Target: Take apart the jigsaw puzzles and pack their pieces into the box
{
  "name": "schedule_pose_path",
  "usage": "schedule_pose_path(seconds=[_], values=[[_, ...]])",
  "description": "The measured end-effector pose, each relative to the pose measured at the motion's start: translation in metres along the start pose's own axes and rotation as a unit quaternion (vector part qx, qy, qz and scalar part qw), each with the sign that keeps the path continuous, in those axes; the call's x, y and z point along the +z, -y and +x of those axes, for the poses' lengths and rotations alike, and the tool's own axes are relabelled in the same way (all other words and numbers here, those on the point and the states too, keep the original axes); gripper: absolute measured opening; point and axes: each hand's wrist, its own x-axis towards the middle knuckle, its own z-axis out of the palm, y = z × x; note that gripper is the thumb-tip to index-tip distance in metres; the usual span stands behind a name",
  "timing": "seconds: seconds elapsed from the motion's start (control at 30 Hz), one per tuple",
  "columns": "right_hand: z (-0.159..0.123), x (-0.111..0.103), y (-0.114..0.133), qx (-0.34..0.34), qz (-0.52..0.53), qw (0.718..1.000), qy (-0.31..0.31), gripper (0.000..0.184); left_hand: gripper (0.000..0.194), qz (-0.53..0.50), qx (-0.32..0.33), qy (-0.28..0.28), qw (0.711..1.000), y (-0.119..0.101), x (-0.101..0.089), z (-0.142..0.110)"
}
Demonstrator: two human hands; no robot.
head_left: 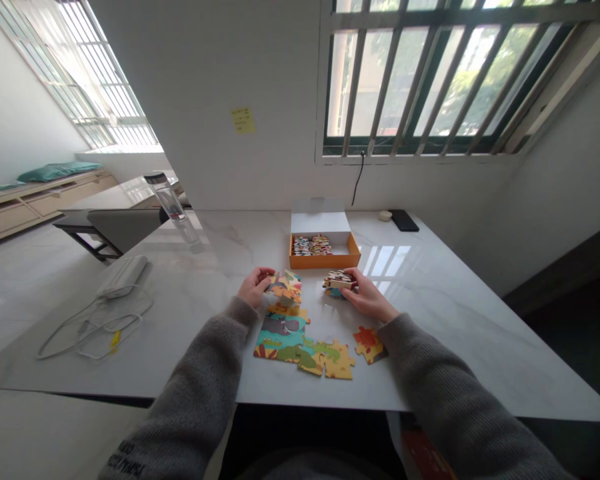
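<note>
**Jigsaw stack (338, 280) gripped beside puzzle (282, 337)**

The jigsaw stack is pinched by the curled fingers of the right hand (369, 298). A piece (286, 287) at the puzzle's top edge is held by the half-closed left hand (253, 287). An orange box (325, 260) of loose pieces (313, 245) is set just beyond, on the marble table (445, 333).

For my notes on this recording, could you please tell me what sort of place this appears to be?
It is probably a bright room in a home or small studio, though I cannot be sure. A white marble-topped table, a barred window and a low wooden bench with a green cushion suggest this.
</note>
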Motion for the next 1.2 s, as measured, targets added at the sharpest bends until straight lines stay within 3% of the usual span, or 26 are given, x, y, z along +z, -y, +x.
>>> schedule_pose_path(seconds=[0.1, 0.37, 0.57, 0.7, 0.8, 0.97, 1.2], values=[[0.000, 0.000, -0.001, 0.003, 0.032, 0.999, -0.004, 0.033, 0.038, -0.007, 0.058, -0.012, 0.998, -0.010, -0.001, -0.003], [-0.002, 0.007, 0.017, 0.040, 0.229, 0.973, -0.004, 0.035, 0.050, -0.054, 0.050, 0.079, 0.994, -0.016, 0.027, -0.017], [0.001, 0.011, 0.007, 0.068, 0.151, 0.985, -0.042, 0.035, 0.039, 0.039, 0.073, 0.139, 0.987, -0.022, 0.056, -0.020], [0.003, 0.008, -0.006, 0.037, 0.026, 0.998, -0.053, 0.035, 0.021, 0.173, 0.131, 0.181, 0.959, -0.030, 0.083, -0.018], [0.004, 0.005, -0.012, 0.020, -0.019, 0.999, -0.034, 0.037, 0.013, 0.210, 0.146, 0.202, 0.945, -0.025, 0.100, -0.015], [0.002, 0.007, -0.012, 0.024, 0.073, 0.996, 0.047, 0.040, 0.009, 0.259, 0.139, 0.188, 0.937, -0.003, 0.105, -0.012], [-0.001, 0.008, -0.007, 0.034, 0.124, 0.985, 0.113, 0.043, 0.030, 0.341, 0.254, 0.103, 0.899, 0.010, 0.099, -0.010]])
